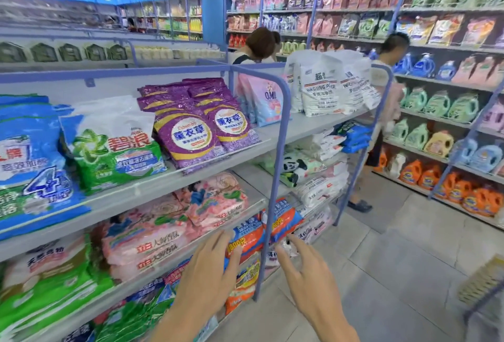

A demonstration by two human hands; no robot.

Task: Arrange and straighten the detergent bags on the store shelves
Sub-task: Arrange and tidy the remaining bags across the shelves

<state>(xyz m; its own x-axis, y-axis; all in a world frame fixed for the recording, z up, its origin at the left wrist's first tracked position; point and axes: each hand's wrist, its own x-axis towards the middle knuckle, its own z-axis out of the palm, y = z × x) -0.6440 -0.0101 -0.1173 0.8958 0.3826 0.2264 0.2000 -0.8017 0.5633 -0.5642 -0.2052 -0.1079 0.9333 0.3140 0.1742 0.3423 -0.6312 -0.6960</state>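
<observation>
Low in the frame, the left hand (211,268) reaches forward with fingers spread and loose, its tips resting on a glossy blue-and-orange detergent bag (246,238) at the shelf's front edge, while the right hand (305,273) beside it is likewise unclenched, grasping nothing, fingertips near crinkled clear plastic. Above, left to right, slick pillowy bags lie on the grey metal shelf (152,191): blue bag (30,156), green-and-white bag (111,145), purple bags (196,123), then upright white sacks (324,90).
</observation>
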